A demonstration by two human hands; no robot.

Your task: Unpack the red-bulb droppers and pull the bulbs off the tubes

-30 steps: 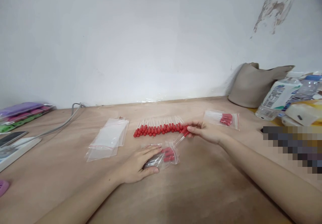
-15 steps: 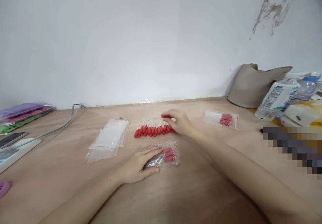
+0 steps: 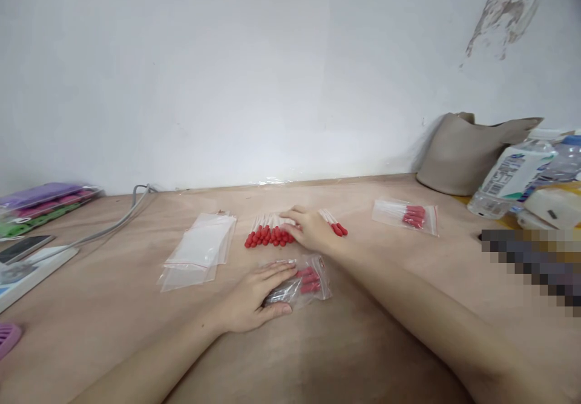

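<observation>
My left hand [image 3: 256,298] lies flat, fingers stretched out, over a clear zip bag [image 3: 324,277]. Red heads of several sticks [image 3: 310,280] show through the bag's right half; my fingers cover part of the left half. Beyond it lies a row of loose white sticks with red heads [image 3: 267,234]. My right hand [image 3: 311,229] reaches over the right part of this row, thumb and forefinger apart, the fingertips at the sticks. Whether it touches them I cannot tell. Just right of that hand, a few such sticks [image 3: 336,227] lie apart from the row.
Flat clear zip bags [image 3: 200,248] lie to the left. Another bag with red-headed sticks [image 3: 405,217] is at the right. Farther left are a phone [image 3: 27,249], a grey cable [image 3: 113,225] and purple packages [image 3: 43,195]. Bottles [image 3: 512,177] and a grey-brown container [image 3: 458,155] stand right.
My right hand has moved left along the row, and the red piece at its fingertips no longer shows. A few sticks now show apart on its right. My left hand stays on the bag.
</observation>
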